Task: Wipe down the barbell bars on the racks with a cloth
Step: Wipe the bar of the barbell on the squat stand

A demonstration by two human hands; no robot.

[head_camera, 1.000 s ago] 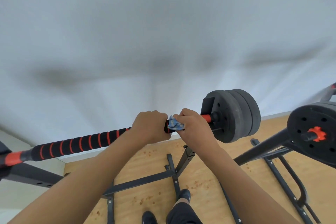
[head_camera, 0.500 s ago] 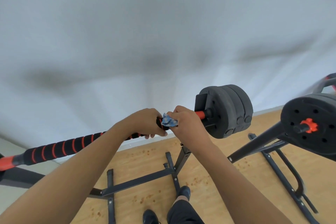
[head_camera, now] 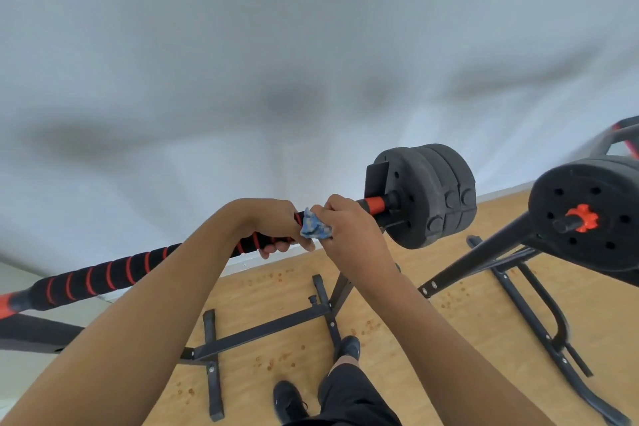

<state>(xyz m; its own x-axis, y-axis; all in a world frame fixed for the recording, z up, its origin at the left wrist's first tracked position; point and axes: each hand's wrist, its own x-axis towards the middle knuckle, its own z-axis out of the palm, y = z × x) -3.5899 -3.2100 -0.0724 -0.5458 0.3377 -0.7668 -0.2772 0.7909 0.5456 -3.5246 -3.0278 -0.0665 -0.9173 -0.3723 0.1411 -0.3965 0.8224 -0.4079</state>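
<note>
Bare forearms [head_camera: 138, 322]; black knee-length shorts [head_camera: 349, 394]; black shoes [head_camera: 287, 398], rounded toes.

Wall [head_camera: 311, 45]: plain, pale grey-white, evenly lit, carrying soft blurred shadows [head_camera: 287, 104] across its middle. Skirting strip [head_camera: 501, 193]: pale, running along the wall's foot. Floor [head_camera: 466, 339]: light wood-grain boards, marked with scattered small reddish-brown specks [head_camera: 273, 275] near the wall and further out.
</note>
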